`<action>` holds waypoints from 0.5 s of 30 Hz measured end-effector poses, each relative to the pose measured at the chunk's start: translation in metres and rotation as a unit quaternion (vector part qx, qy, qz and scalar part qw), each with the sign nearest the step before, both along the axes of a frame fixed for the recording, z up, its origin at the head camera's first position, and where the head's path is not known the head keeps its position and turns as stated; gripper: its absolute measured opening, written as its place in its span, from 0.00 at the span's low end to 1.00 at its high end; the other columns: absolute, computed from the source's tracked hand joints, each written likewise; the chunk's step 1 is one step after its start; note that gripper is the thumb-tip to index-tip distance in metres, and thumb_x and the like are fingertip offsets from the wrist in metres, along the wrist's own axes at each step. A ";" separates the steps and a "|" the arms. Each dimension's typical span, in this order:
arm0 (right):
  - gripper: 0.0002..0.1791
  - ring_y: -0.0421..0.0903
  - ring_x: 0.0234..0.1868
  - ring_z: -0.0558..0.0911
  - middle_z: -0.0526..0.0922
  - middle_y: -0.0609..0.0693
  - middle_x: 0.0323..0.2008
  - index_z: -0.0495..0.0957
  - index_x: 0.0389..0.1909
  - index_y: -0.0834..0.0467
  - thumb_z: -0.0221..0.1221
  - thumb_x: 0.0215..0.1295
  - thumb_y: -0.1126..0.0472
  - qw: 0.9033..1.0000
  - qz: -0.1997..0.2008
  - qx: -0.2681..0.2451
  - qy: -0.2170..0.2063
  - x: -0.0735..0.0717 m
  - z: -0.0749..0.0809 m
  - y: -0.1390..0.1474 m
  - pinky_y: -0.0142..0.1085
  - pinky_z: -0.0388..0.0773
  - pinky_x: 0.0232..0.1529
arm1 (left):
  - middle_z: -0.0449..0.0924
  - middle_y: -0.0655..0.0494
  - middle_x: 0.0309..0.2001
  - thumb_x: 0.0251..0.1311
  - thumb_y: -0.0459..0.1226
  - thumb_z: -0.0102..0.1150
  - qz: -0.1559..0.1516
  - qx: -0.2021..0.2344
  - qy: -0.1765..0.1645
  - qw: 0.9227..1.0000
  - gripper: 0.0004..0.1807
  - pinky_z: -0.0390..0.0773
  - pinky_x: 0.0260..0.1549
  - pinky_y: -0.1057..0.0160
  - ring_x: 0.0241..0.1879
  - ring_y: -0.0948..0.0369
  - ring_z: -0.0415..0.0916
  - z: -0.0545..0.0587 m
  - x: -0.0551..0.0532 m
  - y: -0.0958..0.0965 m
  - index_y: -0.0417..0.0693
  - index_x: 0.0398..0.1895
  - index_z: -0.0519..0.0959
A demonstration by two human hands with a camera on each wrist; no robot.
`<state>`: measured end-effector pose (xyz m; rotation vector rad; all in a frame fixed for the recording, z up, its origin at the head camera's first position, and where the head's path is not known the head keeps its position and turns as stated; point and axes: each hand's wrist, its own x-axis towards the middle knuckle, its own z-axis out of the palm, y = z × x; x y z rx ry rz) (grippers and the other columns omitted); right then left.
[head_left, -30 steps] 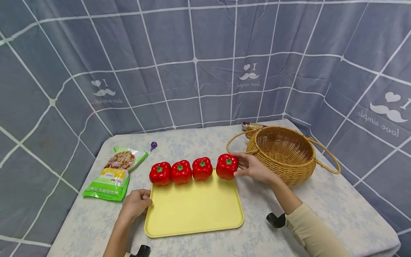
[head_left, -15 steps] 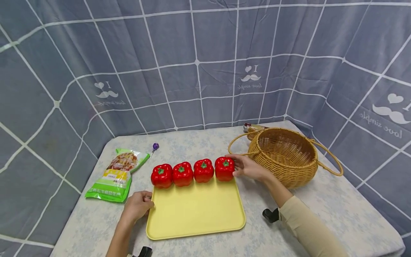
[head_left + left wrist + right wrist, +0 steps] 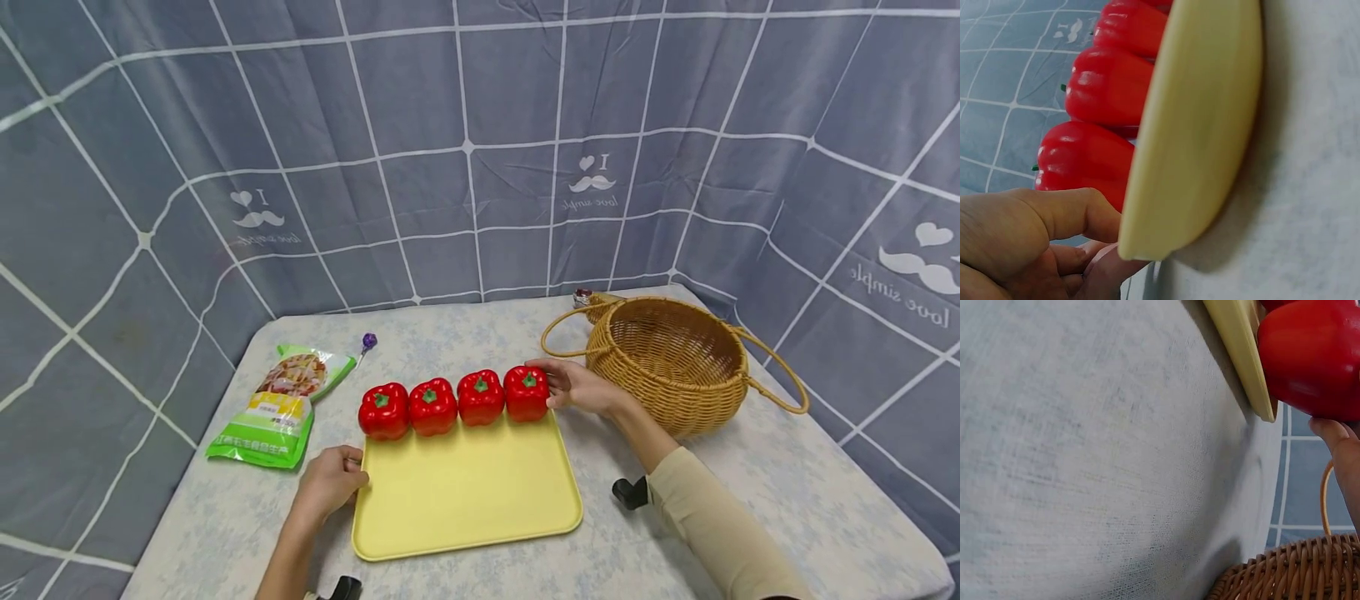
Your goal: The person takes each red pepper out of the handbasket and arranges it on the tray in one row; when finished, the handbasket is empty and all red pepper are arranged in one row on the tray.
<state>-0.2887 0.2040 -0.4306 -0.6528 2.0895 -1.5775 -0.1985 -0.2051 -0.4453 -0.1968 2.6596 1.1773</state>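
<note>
Several red bell peppers stand in a row along the far edge of a yellow tray (image 3: 465, 500). In the head view my right hand (image 3: 581, 388) holds the rightmost bell pepper (image 3: 527, 394) from its right side, and that pepper sits close against its neighbour (image 3: 481, 398). The right wrist view shows the thumb against the lower side of this red pepper (image 3: 1313, 356). My left hand (image 3: 330, 481) pinches the tray's left edge, close to the leftmost bell pepper (image 3: 384, 412). Seen from the left wrist, the thumb and fingers meet at the tray corner (image 3: 1147, 240).
A wicker basket (image 3: 675, 392) with looped handles stands right of the tray, near my right forearm. Behind it lies a partly hidden wrapped item (image 3: 582, 297). On the left are a green food bag (image 3: 273, 408) and a purple lollipop (image 3: 369, 341).
My right hand has moved the rightmost bell pepper left, closing the gap to the pepper beside it. The left hand keeps its place at the tray edge. The head view has shifted slightly.
</note>
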 end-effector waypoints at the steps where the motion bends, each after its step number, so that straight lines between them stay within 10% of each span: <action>1: 0.42 0.63 0.74 0.57 0.58 0.68 0.71 0.53 0.72 0.69 0.53 0.54 0.81 1.000 0.002 -0.001 0.000 -0.001 -0.001 0.001 0.46 0.62 0.71 | 0.79 0.49 0.30 0.51 0.29 0.58 -0.001 -0.001 0.000 1.000 0.22 0.75 0.20 0.63 0.19 0.61 0.75 0.000 0.000 0.000 0.27 0.51 0.76; 15: 0.42 0.63 0.74 0.55 0.54 0.68 0.73 0.49 0.74 0.68 0.56 0.59 0.74 0.999 0.042 -0.002 0.028 -0.003 -0.005 0.006 0.44 0.61 0.71 | 0.79 0.50 0.30 0.49 0.29 0.59 0.007 -0.005 0.016 1.000 0.20 0.78 0.21 0.64 0.22 0.63 0.75 -0.001 0.002 0.001 0.29 0.48 0.78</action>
